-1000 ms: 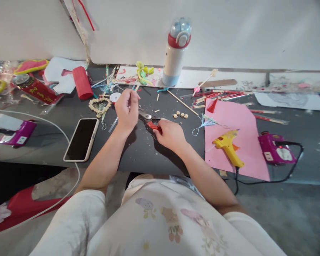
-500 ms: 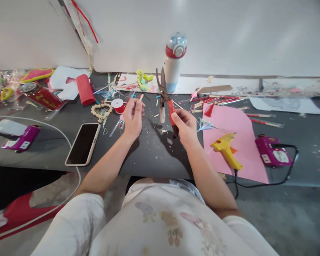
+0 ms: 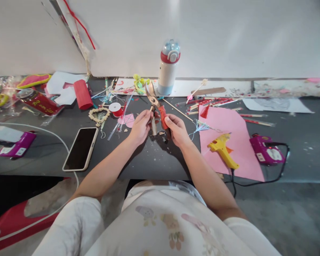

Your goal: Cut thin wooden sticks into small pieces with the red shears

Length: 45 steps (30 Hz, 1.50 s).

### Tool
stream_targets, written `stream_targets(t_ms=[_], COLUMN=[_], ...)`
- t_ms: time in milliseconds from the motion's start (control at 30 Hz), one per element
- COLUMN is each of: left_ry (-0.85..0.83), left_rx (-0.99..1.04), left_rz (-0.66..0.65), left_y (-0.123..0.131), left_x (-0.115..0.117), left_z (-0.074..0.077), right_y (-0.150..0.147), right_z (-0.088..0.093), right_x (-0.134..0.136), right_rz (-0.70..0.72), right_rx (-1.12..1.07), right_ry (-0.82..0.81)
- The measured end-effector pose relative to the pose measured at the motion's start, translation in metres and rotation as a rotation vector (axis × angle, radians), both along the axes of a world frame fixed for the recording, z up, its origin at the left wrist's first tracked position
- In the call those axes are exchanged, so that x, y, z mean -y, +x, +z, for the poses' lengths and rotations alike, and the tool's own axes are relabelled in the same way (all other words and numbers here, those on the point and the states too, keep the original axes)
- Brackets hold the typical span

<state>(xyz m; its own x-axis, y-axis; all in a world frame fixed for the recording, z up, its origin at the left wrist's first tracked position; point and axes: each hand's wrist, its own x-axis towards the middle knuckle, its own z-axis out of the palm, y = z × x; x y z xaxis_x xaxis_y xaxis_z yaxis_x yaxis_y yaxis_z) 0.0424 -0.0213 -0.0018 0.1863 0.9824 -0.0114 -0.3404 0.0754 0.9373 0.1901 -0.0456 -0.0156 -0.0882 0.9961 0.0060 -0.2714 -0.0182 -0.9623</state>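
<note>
My right hand [image 3: 177, 128] is wrapped around the red handle of a pair of pruning shears [image 3: 162, 114]. The blades point up and away from me and stand apart. The second handle, pale and worn, hangs spread to the left. Close beside the shears, my left hand [image 3: 140, 128] pinches a short wooden stick [image 3: 151, 108], whose tip pokes up near the pivot. Whether the stick touches the shears I cannot tell. A longer thin stick [image 3: 177, 108] lies on the table behind my right hand. Small cut bits [image 3: 162, 133] lie under the shears.
A white bottle [image 3: 167, 73] stands behind the shears. On the right, a yellow glue gun [image 3: 224, 150] rests on pink paper [image 3: 245, 142], its cord trailing. To the left are a phone [image 3: 80, 149], a spool of red ribbon [image 3: 115, 109], a beaded heart [image 3: 99, 115] and a can [image 3: 40, 102].
My left hand has moved right with the short stick, up against the shears. The shears have shifted left and tipped over to the left. The view has shifted slightly.
</note>
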Motion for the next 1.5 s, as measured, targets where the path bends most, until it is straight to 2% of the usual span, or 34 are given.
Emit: stream_targets(t_ms=[233,533,733,867,1000,1067,1267,1500], left_ry=[0.081,0.129,0.080,0.195,0.525,0.624,0.716,0.760], left_rx=[0.005,-0.019,-0.040,-0.223,-0.553,-0.708,-0.979,-1.027], left_rz=[0.027,-0.011,-0.045,0.026,0.250,0.339,0.462,0.492], left_y=[0.003,0.000,-0.002,-0.010,-0.028,-0.037,-0.050,-0.050], left_x=[0.003,0.000,-0.001,-0.008,-0.018,-0.022,-0.027,-0.025], left_z=[-0.002,-0.007,-0.006,-0.008,0.002,0.008,0.014,0.014], right_y=[-0.002,0.000,0.000,-0.001,0.000,0.000,0.001,0.003], right_z=[-0.004,-0.003,-0.002,0.000,0.000,0.000,-0.002,-0.010], right_x=[-0.002,-0.002,-0.002,-0.001,0.000,0.001,0.006,0.009], right_rz=[0.087,0.049,0.168,0.163,0.157,0.171,0.214,0.229], right_rx=[-0.075,0.004,-0.129,-0.073,-0.063,-0.059,0.053,0.098], right_ry=[0.005,-0.071,-0.027,-0.035,-0.086,-0.091,-0.012,0.058])
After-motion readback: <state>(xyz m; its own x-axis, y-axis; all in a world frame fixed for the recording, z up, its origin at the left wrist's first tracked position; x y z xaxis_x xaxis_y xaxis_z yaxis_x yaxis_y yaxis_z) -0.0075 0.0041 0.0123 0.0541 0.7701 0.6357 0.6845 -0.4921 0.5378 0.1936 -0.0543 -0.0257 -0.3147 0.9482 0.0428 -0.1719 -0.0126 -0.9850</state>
